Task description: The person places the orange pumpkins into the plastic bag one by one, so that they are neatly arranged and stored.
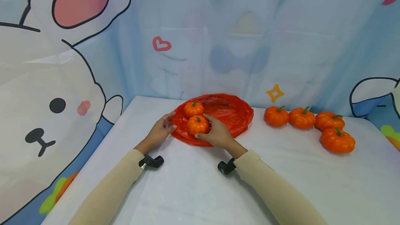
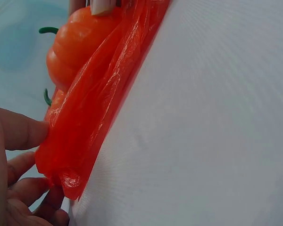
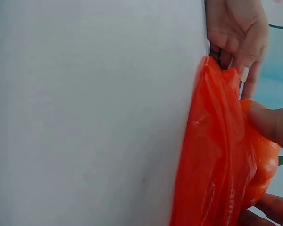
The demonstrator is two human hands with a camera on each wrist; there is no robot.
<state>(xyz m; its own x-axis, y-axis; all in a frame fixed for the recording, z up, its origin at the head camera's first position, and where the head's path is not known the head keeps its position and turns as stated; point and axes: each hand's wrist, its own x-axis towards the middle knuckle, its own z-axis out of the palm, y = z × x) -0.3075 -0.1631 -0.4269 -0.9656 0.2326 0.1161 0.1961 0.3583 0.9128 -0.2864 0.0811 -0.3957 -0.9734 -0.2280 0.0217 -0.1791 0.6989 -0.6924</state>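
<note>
A red plastic bag (image 1: 229, 114) lies spread wide, its mouth upward, with black print on its inner far side. Two small orange toy pumpkins with green stems sit in its left part, a far pumpkin (image 1: 193, 108) and a near pumpkin (image 1: 197, 125). My right hand (image 1: 217, 133) grips the near pumpkin between thumb and fingers, as the right wrist view shows from the side. At the bag's left edge my left hand (image 1: 158, 131) holds the rim, thumb and fingers about the red plastic (image 2: 75, 160). The fingertips behind the plastic are partly hidden.
To the right of the bag, several more orange pumpkins (image 1: 301, 118) stand in a loose row on the white-covered table (image 1: 187, 190). A blue cartoon-printed curtain (image 1: 193, 68) hangs behind the table and at its left. Each wrist wears a black camera (image 1: 153, 161).
</note>
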